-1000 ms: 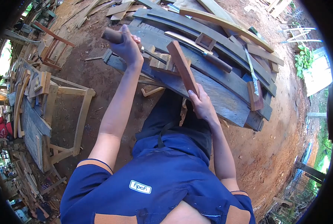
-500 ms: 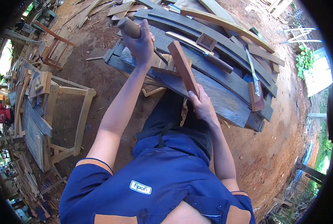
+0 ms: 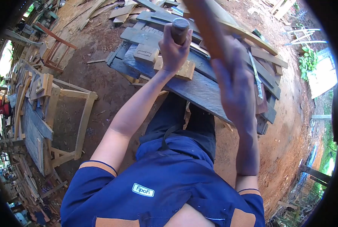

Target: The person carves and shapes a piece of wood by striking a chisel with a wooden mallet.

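Observation:
My left hand (image 3: 172, 47) is closed around the round wooden handle of a chisel (image 3: 179, 27). It holds the chisel upright over a pale wooden block (image 3: 185, 71) that lies on a stack of dark planks (image 3: 199, 90). My right hand (image 3: 235, 85) is lifted high toward the camera and blurred. It grips a reddish wooden bar (image 3: 205, 26) that slants up to the top edge, above the chisel. The chisel's blade is hidden behind my left hand.
A small pale block (image 3: 146, 53) and a long metal blade (image 3: 257, 77) lie on the planks. Pale wooden frames (image 3: 82, 121) stand on the dirt at left. Scrap boards lie at the top. A person in red (image 3: 0, 108) is at the far left edge.
My right hand has swung the reddish bar up off the planks toward the camera. My left hand has carried the chisel rightward and stood it over the pale block.

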The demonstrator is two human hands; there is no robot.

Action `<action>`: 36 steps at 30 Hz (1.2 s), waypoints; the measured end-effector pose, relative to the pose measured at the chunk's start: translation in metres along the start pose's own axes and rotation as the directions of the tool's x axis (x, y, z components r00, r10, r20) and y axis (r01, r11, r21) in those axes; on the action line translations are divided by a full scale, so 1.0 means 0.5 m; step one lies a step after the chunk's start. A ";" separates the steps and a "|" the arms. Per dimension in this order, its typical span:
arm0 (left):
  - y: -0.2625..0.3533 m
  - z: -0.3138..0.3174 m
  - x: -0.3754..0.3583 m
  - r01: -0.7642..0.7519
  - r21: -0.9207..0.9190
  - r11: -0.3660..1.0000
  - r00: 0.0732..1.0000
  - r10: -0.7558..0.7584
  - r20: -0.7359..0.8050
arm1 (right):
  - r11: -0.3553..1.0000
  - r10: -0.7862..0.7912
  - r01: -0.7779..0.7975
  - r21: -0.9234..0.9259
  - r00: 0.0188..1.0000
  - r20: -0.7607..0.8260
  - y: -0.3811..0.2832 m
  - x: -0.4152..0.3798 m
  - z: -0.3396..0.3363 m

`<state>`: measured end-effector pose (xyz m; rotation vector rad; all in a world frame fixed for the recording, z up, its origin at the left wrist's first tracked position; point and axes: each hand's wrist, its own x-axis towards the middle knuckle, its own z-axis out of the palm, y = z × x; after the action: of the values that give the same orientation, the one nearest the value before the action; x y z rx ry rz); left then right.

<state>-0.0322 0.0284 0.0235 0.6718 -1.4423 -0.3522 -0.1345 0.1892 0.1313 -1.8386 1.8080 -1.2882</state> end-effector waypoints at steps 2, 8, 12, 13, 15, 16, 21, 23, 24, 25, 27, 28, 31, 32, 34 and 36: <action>-0.009 -0.005 -0.007 0.049 -0.059 0.997 0.996 -0.045 0.073 | 0.973 -0.013 0.034 -0.228 0.995 0.094 0.007 -0.002 -0.009; -0.004 -0.005 -0.005 0.079 -0.051 0.996 0.997 -0.077 0.030 | 0.996 0.011 -0.006 0.083 0.998 -0.060 -0.029 -0.015 -0.024; -0.024 -0.005 0.006 0.059 -0.105 0.993 0.997 -0.054 0.046 | 0.998 0.062 -0.060 -0.015 0.986 0.157 0.041 -0.012 0.011; -0.031 -0.007 0.016 0.090 -0.103 0.991 0.996 -0.092 -0.011 | 0.999 0.053 -0.050 -0.018 0.985 0.162 0.055 -0.017 0.018; -0.067 -0.029 0.026 0.244 -0.135 0.960 0.963 -0.256 -0.085 | 0.953 0.198 -0.230 0.200 0.966 0.166 0.078 -0.043 0.045; -0.081 -0.043 0.037 0.315 -0.205 0.927 0.932 -0.342 -0.115 | 0.952 0.197 -0.231 0.203 0.965 0.172 0.099 -0.054 0.060; -0.143 -0.122 0.052 0.531 -0.533 0.658 0.667 -0.713 -0.216 | 0.838 0.518 -0.544 -0.041 0.770 0.373 0.220 -0.121 0.138; -0.191 -0.158 0.027 0.554 -0.571 0.605 0.591 -0.769 -0.242 | 0.859 0.498 -0.507 -0.075 0.791 0.357 0.247 -0.151 0.168; -0.196 -0.170 0.020 0.562 -0.588 0.582 0.489 -0.807 -0.331 | 0.875 0.479 -0.470 -0.112 0.813 0.331 0.245 -0.156 0.173; -0.203 -0.175 0.014 0.567 -0.608 0.557 0.377 -0.831 -0.409 | 0.866 0.500 -0.459 -0.199 0.805 0.319 0.241 -0.161 0.178; -0.186 -0.187 -0.002 0.662 -0.572 0.485 0.290 -0.869 -0.401 | 0.865 0.500 -0.452 -0.218 0.811 0.305 0.235 -0.164 0.183; -0.170 -0.189 -0.002 0.741 -0.535 0.406 0.200 -0.894 -0.401 | 0.868 0.492 -0.437 -0.236 0.820 0.291 0.233 -0.166 0.182; -0.171 -0.181 0.016 0.601 -0.637 0.482 0.310 -0.876 -0.370 | 0.865 0.498 -0.439 -0.244 0.812 0.304 0.228 -0.163 0.178; -0.173 -0.180 0.023 0.477 -0.685 0.552 0.430 -0.825 -0.366 | 0.866 0.497 -0.437 -0.245 0.811 0.308 0.228 -0.163 0.179; -0.137 -0.166 0.047 0.465 -0.671 0.578 0.503 -0.796 -0.337 | 0.870 0.494 -0.454 -0.193 0.809 0.319 0.230 -0.162 0.180; -0.101 -0.153 0.054 0.455 -0.605 0.653 0.692 -0.687 -0.220 | 0.865 0.501 -0.458 -0.204 0.806 0.317 0.229 -0.162 0.182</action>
<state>0.0543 -0.0109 0.0145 0.7101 -0.6014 -1.0032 -0.1321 0.2049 -0.0352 -1.4025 1.9860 -0.6218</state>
